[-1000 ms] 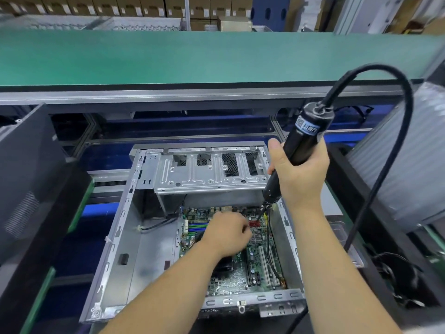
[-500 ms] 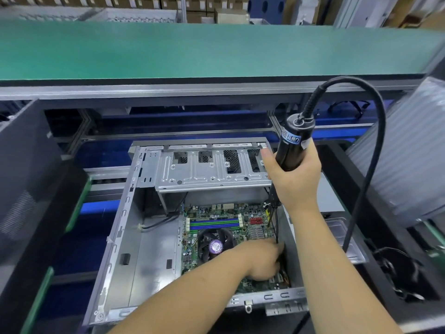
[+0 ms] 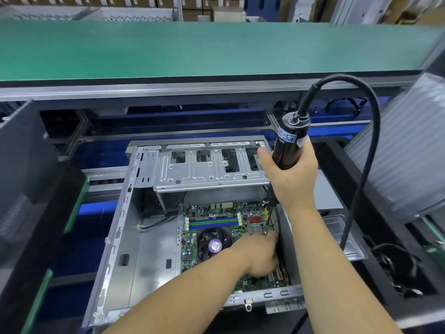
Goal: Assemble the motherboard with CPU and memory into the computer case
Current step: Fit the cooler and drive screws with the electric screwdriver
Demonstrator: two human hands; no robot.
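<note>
A person's right hand [image 3: 292,179] grips an electric screwdriver [image 3: 287,145], fingers wrapped around its black barrel, the bit angled down to the motherboard [image 3: 216,213] at its 3 o'clock edge. The board, with CPU fan [image 3: 214,244] and memory slots [image 3: 213,223], lies flat inside the open computer case [image 3: 144,249], toward the case's 4 o'clock corner. The left hand [image 3: 261,255] rests on the board with curled fingers meeting the bit tip; whether they pinch a screw cannot be told. The risk, as it appears: a tilted bit could slip off the screw and gouge nearby components, or catch the guiding fingertips.
</note>
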